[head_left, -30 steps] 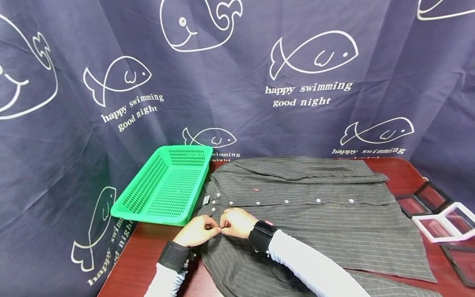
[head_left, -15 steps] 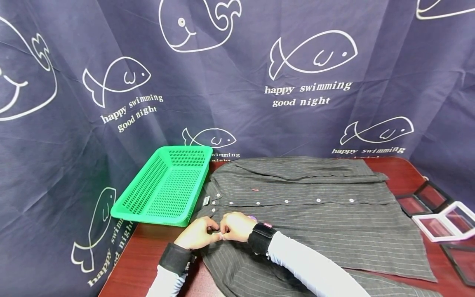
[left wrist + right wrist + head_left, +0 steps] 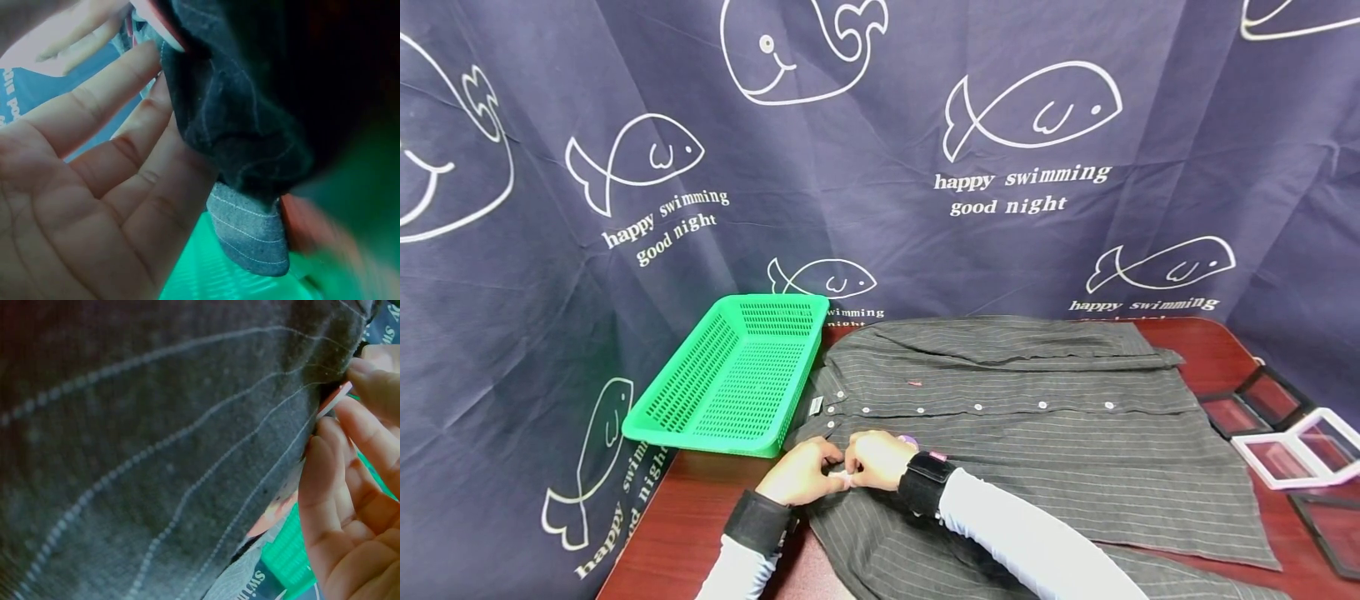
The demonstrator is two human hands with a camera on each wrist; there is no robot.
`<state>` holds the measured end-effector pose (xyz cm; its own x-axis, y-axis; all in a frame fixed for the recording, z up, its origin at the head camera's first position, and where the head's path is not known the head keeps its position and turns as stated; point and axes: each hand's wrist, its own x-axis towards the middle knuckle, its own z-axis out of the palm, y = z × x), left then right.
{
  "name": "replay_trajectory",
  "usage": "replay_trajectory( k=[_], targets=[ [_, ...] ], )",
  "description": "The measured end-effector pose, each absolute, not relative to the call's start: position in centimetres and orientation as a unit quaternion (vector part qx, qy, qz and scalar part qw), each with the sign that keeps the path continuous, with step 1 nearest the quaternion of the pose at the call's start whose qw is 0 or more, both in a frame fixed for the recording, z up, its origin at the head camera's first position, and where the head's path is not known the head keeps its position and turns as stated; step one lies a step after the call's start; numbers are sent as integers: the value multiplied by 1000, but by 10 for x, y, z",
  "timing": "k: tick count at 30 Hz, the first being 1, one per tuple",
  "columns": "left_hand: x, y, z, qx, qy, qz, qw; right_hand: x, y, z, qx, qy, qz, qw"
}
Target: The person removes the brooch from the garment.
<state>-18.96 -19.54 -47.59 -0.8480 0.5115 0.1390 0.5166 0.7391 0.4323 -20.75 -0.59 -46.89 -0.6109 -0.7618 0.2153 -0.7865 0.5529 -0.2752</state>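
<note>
Grip narrow on both hands. Left hand (image 3: 797, 475) and right hand (image 3: 880, 461) meet lower centre of the frame, thumbs and forefingers pinching the near front edge of the dark striped shirt (image 3: 1030, 446). Small white piece (image 3: 841, 477) shows between the fingertips; the wrist views give only its thin edge, so can't tell exactly what it is. In the left wrist view the other fingers lie fairly straight against the cloth.

Shirt is spread over the desk (image 3: 662, 521), centre to lower right, collar end toward the green basket (image 3: 700, 441) left of centre. White buttons (image 3: 978, 407) run in a row across it. Purple bit (image 3: 908, 440) peeks out just beyond the right hand, mostly covered.

Handling, my guess from standing here: light, soft, limp, not slippery, creases easily, hard to damage. Cloth should sag wherever it's unsupported, so best hold is a fingertip pinch on the stitched front edge, one hand either side of the white piece. That piece looks stiff and thin; take it by its rim.

Black frame (image 3: 1277, 396) and white frame (image 3: 1285, 467) sit at far right.
</note>
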Motion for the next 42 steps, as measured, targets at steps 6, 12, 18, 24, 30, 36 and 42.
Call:
replay_trajectory(
  k=[6, 12, 18, 24, 30, 36, 42],
  targets=[
    [-186, -193, -476, -261, -940, -221, 18, -205, -5, -467, 446, -879, 166, 41],
    [-188, -193, -482, -258, -945, -201, 28, -205, -4, -466, 454, -874, 168, 44],
    [-190, -193, -487, -245, -950, -189, 27, -206, -3, -466, 480, -860, 161, 57],
    [-190, -192, -487, -240, -952, -188, 23, -204, -4, -468, 510, -845, 133, 91],
    [-189, -190, -485, -240, -951, -193, 27, -202, -6, -471, 511, -848, 82, 119],
    [-188, -190, -485, -241, -950, -198, 27, -203, -7, -477, 524, -835, 47, 159],
    [-189, -190, -488, -238, -951, -197, 29, -205, -8, -484, 524, -836, 42, 157]
  ],
)
